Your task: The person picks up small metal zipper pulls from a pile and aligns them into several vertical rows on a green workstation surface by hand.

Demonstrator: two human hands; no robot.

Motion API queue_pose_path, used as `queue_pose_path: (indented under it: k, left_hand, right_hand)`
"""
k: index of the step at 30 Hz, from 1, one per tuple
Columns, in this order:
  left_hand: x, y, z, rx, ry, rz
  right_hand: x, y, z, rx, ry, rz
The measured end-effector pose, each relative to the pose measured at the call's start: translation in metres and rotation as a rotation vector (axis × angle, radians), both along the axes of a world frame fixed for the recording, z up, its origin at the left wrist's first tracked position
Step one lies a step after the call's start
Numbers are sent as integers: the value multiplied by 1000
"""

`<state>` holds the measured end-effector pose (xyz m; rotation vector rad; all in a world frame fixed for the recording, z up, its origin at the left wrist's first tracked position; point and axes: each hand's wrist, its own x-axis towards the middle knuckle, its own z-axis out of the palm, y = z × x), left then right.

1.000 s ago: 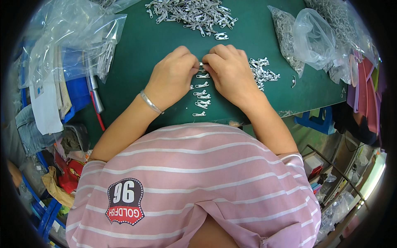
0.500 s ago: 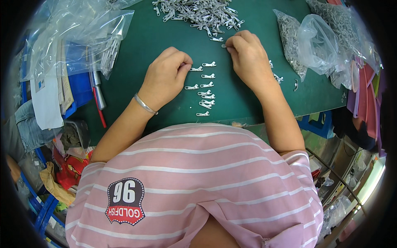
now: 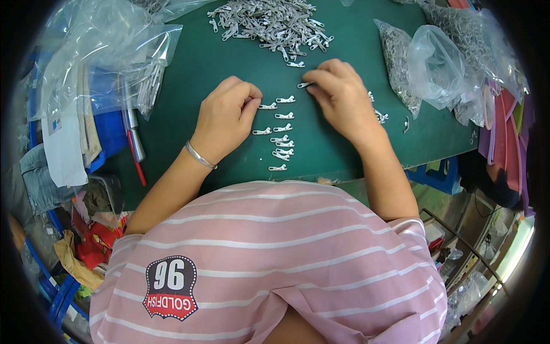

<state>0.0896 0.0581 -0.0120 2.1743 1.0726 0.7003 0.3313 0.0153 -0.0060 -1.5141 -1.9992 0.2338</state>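
Silver metal zipper sliders lie on a green tabletop (image 3: 229, 163). Several form a loose column in front of me, with one zipper slider (image 3: 284, 116) near its upper end. My left hand (image 3: 224, 117), wearing a bangle, has thumb and forefinger closed at the end of a zipper slider (image 3: 267, 106) left of the column. Between my right hand's (image 3: 344, 102) fingertips sticks out another zipper slider (image 3: 303, 85), just above and right of the column. Beyond both hands spreads a big pile of zipper sliders (image 3: 275, 23), and a single one (image 3: 295, 65) lies at its near edge.
Clear bags of small metal parts (image 3: 396, 63) stand at the right, a crumpled clear bag (image 3: 436, 66) beside them. A few loose sliders (image 3: 380, 117) lie by my right wrist. Plastic bags (image 3: 109, 51), a red pen (image 3: 136, 155) and papers (image 3: 62, 149) crowd the left.
My right hand has come nearer to me and toward the column, bringing its zipper slider from beside the pile. My left hand stays at the same slider. The whole view has shifted slightly.
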Motion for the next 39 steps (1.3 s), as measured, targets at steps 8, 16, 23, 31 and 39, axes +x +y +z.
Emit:
queue_pose_path:
  k: [8,16,23,31,39]
  left_hand:
    - [1,-1,-2,10,-17,12]
    - [1,-1,-1,-12,-62,11]
    - [1,-1,-4,42,-71,48]
    - [9,-3,-5,41,-103,110]
    - [2,-2,-9,60,-93,124]
  right_hand:
    - [-14,14,0,61,-21,26]
    - [-7,27,-1,41,-80,-2]
    - [25,76,86,-400,1075,-171]
    - [64,238,159,-111,1347,-82]
    - [29,198,149,-42,1063,-42]
